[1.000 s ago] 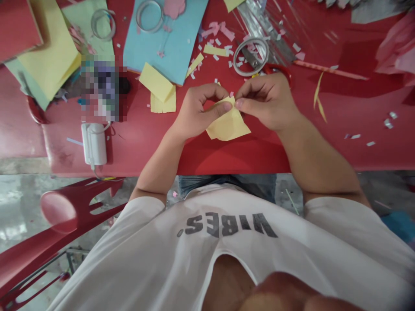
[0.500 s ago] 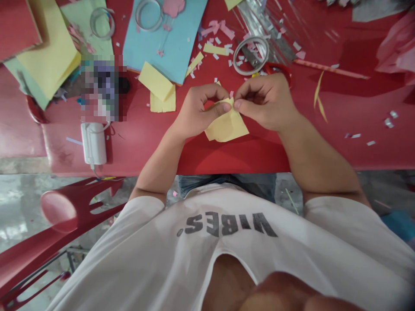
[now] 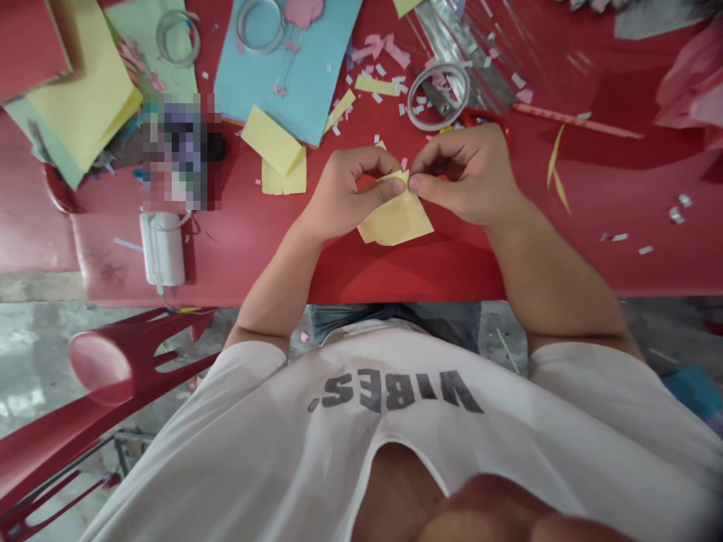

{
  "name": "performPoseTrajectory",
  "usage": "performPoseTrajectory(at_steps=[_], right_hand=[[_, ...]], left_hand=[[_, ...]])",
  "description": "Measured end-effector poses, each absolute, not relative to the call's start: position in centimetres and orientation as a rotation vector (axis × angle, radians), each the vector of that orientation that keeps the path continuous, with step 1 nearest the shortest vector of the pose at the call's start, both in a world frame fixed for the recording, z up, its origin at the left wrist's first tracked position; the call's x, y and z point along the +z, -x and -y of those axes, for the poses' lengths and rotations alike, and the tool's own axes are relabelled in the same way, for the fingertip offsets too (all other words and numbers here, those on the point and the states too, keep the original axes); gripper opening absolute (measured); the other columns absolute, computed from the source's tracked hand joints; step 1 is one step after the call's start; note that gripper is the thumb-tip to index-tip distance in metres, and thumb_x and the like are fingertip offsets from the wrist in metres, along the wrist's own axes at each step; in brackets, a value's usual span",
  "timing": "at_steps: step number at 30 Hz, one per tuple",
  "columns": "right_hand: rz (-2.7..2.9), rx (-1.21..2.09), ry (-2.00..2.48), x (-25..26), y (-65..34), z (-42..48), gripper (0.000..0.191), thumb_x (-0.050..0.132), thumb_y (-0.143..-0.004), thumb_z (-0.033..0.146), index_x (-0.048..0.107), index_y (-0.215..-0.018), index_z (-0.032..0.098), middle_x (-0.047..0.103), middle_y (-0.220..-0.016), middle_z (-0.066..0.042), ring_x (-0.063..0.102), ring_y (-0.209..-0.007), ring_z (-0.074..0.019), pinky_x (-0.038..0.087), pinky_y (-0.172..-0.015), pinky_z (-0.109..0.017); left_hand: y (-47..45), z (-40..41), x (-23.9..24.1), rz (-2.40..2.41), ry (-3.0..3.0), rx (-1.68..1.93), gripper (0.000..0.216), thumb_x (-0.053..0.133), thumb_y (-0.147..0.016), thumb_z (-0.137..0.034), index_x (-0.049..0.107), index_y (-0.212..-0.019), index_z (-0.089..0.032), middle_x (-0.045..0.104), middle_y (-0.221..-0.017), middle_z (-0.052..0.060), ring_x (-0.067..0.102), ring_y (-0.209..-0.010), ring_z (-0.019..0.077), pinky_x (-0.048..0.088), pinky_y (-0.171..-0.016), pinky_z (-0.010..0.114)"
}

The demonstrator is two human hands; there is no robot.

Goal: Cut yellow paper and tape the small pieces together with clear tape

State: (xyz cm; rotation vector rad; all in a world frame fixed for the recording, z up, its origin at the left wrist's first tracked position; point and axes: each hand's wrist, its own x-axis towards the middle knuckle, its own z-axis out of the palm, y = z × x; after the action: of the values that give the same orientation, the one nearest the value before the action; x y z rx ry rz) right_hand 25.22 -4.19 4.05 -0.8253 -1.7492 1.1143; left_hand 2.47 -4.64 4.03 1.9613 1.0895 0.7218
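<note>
A small piece of yellow paper (image 3: 398,217) hangs between my two hands, above the front part of the red table. My left hand (image 3: 353,188) pinches its upper edge between thumb and fingers. Close beside it, my right hand (image 3: 466,177) pinches the paper's upper right corner, with the thumb and index fingertip together. The fingers partly hide the top of the paper. More pieces of yellow paper (image 3: 274,143), one of them folded, lie to the left of my left hand.
Past my hands are tape rolls (image 3: 438,96), red-handled scissors (image 3: 497,120), blue paper (image 3: 294,83) and scattered paper scraps. At left lie a white power bank (image 3: 163,248) with a cable and yellow sheets (image 3: 84,90). A striped pencil (image 3: 576,120) lies at right. A red chair (image 3: 147,354) stands at lower left.
Almost nothing differs. Both hands keep their pinch on the yellow paper, with only a very slight shift of the fingers.
</note>
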Motion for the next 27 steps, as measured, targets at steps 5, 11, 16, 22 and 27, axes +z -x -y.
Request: performPoseTrajectory(at_steps=[5,11,16,22,27], right_hand=[[1.762,1.095,0.825,4.11,-25.35,4.29,0.034,0.081,-0.093,0.051,0.074,-0.085,0.019,0.068,-0.074,0.002,0.059,-0.063,-0.0097,0.041,-0.053,-0.026],[1.795,1.052,0.86,4.16,-25.44,4.26,0.028,0.08,-0.095,0.05,0.074,-0.085,0.025,0.069,-0.076,-0.002,0.06,-0.062,-0.0145,0.045,-0.052,-0.034],[1.824,0.992,0.939,3.99,-25.48,4.18,0.027,0.081,-0.093,0.053,0.074,-0.084,0.028,0.069,-0.074,-0.004,0.06,-0.06,-0.0175,0.049,-0.051,-0.037],[1.835,0.987,1.003,4.04,-25.33,4.4,0.024,0.083,-0.088,0.051,0.074,-0.084,0.029,0.071,-0.076,-0.003,0.062,-0.062,-0.0203,0.057,-0.057,-0.04],[1.831,0.999,0.993,3.78,-25.07,4.18,0.02,0.083,-0.088,0.045,0.075,-0.084,0.028,0.071,-0.076,-0.002,0.064,-0.063,-0.0193,0.053,-0.054,-0.037]], left_hand=[[-2.54,4.69,4.15,-1.101,-1.965,0.738,0.043,0.054,-0.098,-0.071,0.066,-0.097,-0.03,0.066,-0.092,0.0,0.074,-0.109,0.0282,0.066,-0.094,0.058],[-2.72,4.73,4.14,-1.05,-1.966,0.819,0.04,0.057,-0.099,-0.067,0.065,-0.094,-0.029,0.067,-0.089,0.0,0.074,-0.101,0.0243,0.067,-0.091,0.053],[-2.81,4.69,3.84,-1.052,-1.956,0.842,0.04,0.057,-0.099,-0.066,0.065,-0.092,-0.028,0.067,-0.088,0.0,0.074,-0.097,0.0232,0.067,-0.087,0.052],[-2.94,4.58,3.99,-1.081,-1.942,0.887,0.043,0.055,-0.099,-0.069,0.064,-0.09,-0.027,0.067,-0.087,0.0,0.074,-0.094,0.023,0.068,-0.085,0.052],[-3.0,4.2,3.28,-1.063,-1.927,0.962,0.05,0.051,-0.098,-0.074,0.061,-0.087,-0.026,0.063,-0.083,0.0,0.073,-0.088,0.0216,0.065,-0.078,0.049]])
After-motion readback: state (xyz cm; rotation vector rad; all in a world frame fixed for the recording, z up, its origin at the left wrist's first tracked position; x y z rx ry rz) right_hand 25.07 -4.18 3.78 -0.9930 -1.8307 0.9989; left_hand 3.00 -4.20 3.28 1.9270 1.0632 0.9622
